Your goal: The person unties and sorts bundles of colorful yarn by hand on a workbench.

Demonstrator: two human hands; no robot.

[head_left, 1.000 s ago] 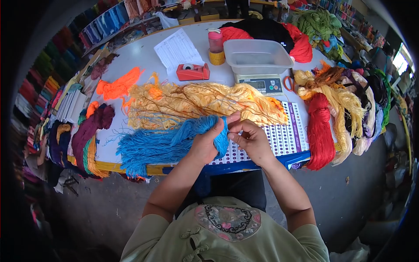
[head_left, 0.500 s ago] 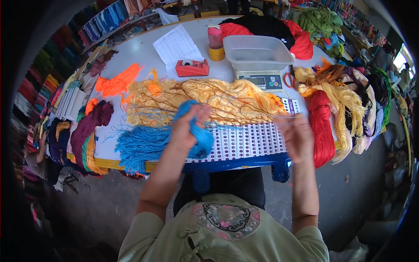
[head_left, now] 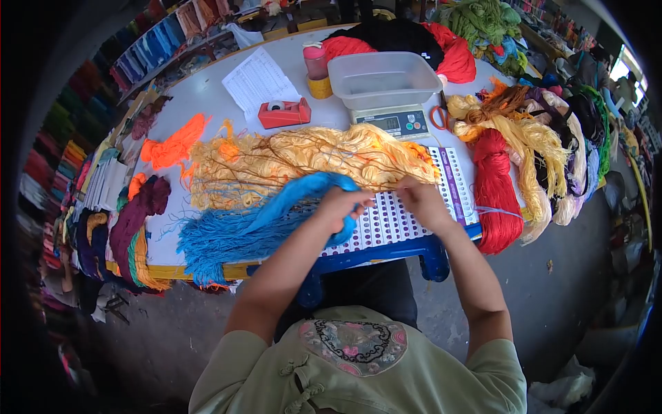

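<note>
My left hand (head_left: 340,208) is closed around a hank of blue thread (head_left: 296,196), whose loop bends over at the fingers. More cut blue thread (head_left: 214,238) spreads on the table to the left. My right hand (head_left: 423,204) is closed a short way to the right, fingertips pinched; whatever they hold is too small to make out. Under both hands lie white cards with rows of dark dots (head_left: 379,228), with a purple printed strip (head_left: 453,183) at the right. Behind them is a long bundle of cream-yellow thread (head_left: 310,155) streaked with brown strands.
A clear plastic tub (head_left: 384,79) sits on a digital scale (head_left: 393,124). Nearby are a red tape dispenser (head_left: 284,113), a pink bottle (head_left: 315,61), a written sheet (head_left: 258,81) and scissors (head_left: 438,116). A red skein (head_left: 496,200) hangs over the right edge. A blue frame (head_left: 372,255) lines the front.
My right hand has moved left and my left hand right, so they are closer together. The blue hank has swung rightward with my left hand. A pale blue strand now crosses the red skein.
</note>
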